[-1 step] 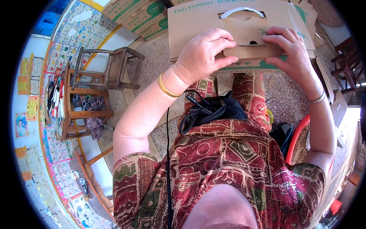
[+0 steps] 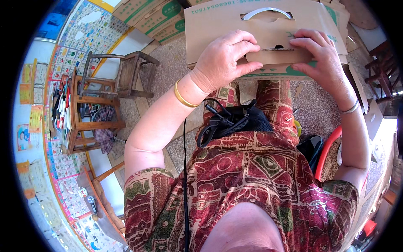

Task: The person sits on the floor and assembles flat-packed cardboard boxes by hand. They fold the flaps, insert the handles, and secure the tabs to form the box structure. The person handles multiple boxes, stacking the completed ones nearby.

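A brown cardboard box [image 2: 218,22] with green print and a pale carry handle [image 2: 267,13] in its top lies in front of my knees. At its near edge is a tab [image 2: 275,56] with a slit and a small dark hole. My left hand [image 2: 228,56] grips the tab's left end, fingers bent over the top and thumb at the front edge. On the right end, my right hand [image 2: 317,54] pinches in the same way. The fingertips partly cover the tab's two ends. A gold bangle [image 2: 184,94] circles my left wrist.
More printed cartons [image 2: 155,19] are stacked at the far left. A wooden chair [image 2: 126,75] stands left of me, by a wooden rack [image 2: 94,113] with cloth and papers. A black pouch [image 2: 241,119] with a cable rests at my lap. A red curved rim [image 2: 327,151] is at my right.
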Tool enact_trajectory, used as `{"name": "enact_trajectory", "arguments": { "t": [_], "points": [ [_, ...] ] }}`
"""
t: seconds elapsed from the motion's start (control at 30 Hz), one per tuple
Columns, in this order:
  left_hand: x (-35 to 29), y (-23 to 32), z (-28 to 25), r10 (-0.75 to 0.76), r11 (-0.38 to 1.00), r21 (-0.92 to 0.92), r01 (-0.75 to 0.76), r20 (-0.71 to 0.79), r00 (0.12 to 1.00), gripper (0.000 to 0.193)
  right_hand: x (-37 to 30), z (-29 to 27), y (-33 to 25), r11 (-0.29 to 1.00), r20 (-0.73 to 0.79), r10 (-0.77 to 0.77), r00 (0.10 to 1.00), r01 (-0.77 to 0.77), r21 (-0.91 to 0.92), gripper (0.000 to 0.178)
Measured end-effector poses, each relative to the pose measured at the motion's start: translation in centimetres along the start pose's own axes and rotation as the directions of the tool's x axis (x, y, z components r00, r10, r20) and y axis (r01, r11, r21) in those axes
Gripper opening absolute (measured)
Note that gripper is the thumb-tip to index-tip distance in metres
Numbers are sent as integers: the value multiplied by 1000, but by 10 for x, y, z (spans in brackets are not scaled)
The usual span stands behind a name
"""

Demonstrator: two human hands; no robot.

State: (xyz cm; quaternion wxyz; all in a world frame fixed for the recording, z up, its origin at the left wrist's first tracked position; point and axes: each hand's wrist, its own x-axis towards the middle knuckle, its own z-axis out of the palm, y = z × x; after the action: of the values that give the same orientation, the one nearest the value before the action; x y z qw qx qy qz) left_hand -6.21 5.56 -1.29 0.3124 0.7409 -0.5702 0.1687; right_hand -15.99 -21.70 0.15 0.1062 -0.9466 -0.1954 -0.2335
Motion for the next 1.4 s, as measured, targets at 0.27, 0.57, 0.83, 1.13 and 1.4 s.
{"name": "enact_trajectory", "arguments": {
  "t": [0.27,0.57,0.83,1.13,1.4],
  "points": [
    [7,-9,5,51,992,117,-47,-32,998,40,10,2,-5,995,14,50,999,-49,-86,48],
    [23,-10,21,-5,959,283,25,-73,997,33,18,34,5,973,-173,-60,983,18,-232,37],
    [26,-18,13,-52,970,235,57,-29,998,46,14,30,-5,986,-187,-27,982,-4,-165,35],
    [18,-6,11,-87,963,256,88,-14,996,56,-12,-21,30,981,-178,100,979,-67,184,31],
    [23,-8,11,-22,937,348,19,5,1000,53,-28,-10,47,983,-167,180,969,-170,70,35]
  ]
}}
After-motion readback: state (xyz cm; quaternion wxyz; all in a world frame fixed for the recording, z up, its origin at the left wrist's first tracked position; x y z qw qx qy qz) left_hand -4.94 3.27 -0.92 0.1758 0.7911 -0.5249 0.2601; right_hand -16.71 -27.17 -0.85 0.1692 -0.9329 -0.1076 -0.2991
